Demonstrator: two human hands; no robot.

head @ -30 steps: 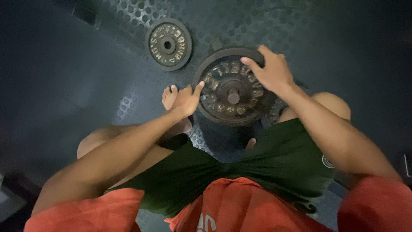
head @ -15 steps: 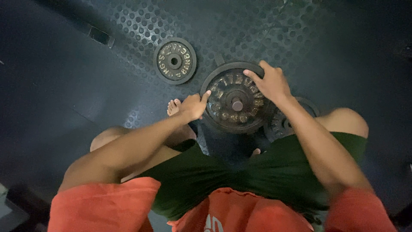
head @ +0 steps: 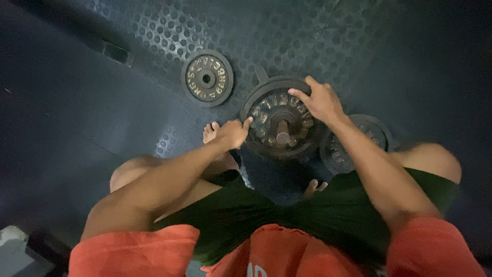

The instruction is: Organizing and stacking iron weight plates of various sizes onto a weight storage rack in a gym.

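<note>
A dark rubber floor [head: 318, 36] is covering the whole view, its raised round studs catching dim light toward twelve o'clock — the rest is sinking into shadow. Toward ten o'clock a smooth dark slab [head: 56, 118] is lying across the studs, with a small rectangular fitting [head: 117, 53] sitting at its edge. At seven o'clock a pale grey object [head: 14, 246] is showing — too blurred to identify. Light is staying low and bluish throughout.
</note>
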